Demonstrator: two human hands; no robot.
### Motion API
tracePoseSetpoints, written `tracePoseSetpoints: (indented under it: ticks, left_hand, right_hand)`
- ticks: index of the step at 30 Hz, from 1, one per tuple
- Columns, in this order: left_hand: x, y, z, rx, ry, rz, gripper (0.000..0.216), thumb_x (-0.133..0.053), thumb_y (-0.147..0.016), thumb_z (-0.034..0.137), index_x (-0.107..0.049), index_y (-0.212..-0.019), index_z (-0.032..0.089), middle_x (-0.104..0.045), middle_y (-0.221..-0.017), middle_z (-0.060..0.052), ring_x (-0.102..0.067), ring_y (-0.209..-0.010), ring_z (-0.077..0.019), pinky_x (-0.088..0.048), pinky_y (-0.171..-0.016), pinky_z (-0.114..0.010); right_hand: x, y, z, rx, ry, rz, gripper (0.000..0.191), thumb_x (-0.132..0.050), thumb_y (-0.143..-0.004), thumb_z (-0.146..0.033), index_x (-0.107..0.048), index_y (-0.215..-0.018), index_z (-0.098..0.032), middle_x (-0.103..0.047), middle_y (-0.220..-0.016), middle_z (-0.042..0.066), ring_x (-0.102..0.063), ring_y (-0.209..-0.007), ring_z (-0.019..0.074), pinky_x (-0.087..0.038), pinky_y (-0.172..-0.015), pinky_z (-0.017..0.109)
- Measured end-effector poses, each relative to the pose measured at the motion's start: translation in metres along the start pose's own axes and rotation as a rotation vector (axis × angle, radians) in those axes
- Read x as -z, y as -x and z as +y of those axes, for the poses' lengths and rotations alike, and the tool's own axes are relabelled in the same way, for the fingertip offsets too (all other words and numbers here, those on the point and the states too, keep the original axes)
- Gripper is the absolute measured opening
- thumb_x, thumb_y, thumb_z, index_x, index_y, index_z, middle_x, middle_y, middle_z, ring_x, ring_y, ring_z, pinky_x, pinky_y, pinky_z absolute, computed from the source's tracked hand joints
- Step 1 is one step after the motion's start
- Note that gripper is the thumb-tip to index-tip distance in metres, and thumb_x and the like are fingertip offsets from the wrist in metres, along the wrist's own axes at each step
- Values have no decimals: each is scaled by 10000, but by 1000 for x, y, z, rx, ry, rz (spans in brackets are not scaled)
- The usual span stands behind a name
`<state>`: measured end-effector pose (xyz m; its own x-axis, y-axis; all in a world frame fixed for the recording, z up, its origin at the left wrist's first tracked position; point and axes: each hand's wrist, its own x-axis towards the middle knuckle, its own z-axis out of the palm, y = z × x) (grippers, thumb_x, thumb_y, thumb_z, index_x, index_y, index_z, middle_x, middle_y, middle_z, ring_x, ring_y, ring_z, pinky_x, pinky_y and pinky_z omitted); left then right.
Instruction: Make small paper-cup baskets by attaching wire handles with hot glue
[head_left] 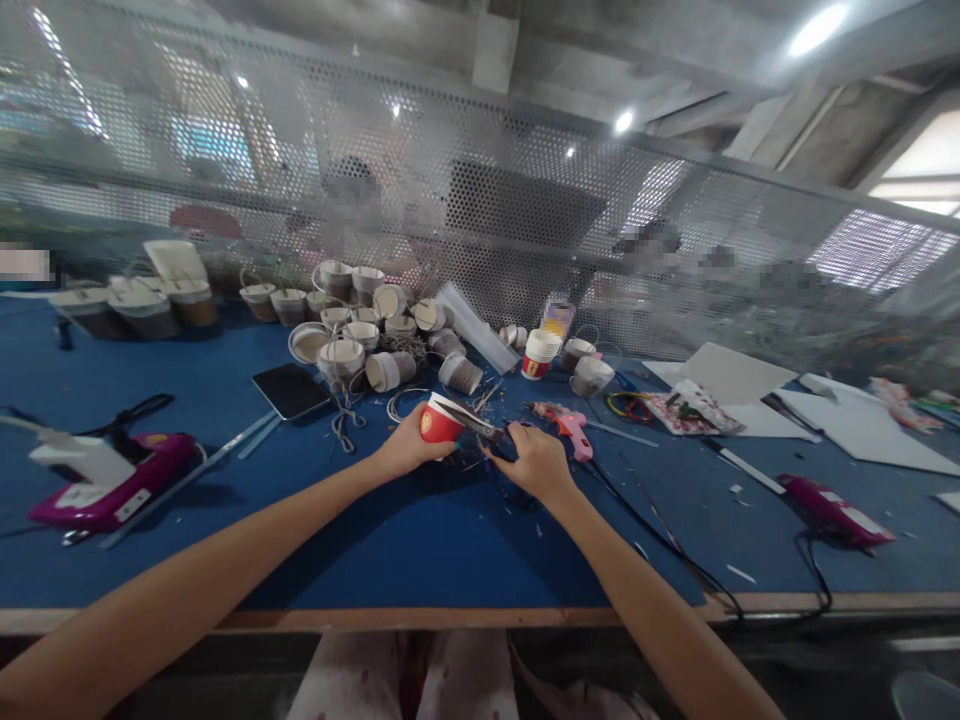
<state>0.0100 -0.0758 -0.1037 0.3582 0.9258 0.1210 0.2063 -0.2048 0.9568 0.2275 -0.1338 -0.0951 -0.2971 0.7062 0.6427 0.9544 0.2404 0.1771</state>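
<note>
Bare forearms (225, 570) reach mid-frame over the blue worktop (420, 545), where left hand (409, 447) fingers grasp a red paper cup (437, 424) and right hand (534, 463) fingers clench scissors (481, 427) at its rim, seemingly mid-cut, which calls for a steady cup.

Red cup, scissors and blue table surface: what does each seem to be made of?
Red cup, in the left hand: probably paper, thin white rim, printed glossy red wall. Scissors, in the right hand: blades look dark metal; handles hidden. Blue table surface: matte, no glare, perhaps felt or a mat; the front edge looks like bare wood.
</note>
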Motion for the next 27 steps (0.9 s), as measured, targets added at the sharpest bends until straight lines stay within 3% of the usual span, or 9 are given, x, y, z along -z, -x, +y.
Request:
tracePoseSetpoints:
  ticks: [19,27]
  left_hand:
    - [-6,10,3,-26,-63,-36,555,-725,-570,358,-474,-1024,163,-580,-790,5,-517,-623,-109,-458,-577,-252]
    - [-9,10,1,-23,-44,-20,565,-727,-573,368,-477,-1035,160,-587,-825,-6,-520,-644,-110,-461,-594,-256]
  right_hand:
    - [6,0,-8,-51,-6,-75,494,-421,-817,-592,-603,-888,-138,-636,-758,76,-558,-708,191,-320,-609,274]
    - [4,0,-12,-70,8,-24,475,-424,-825,-552,-611,-902,-122,-650,-777,100,-569,-710,206,-342,-624,287]
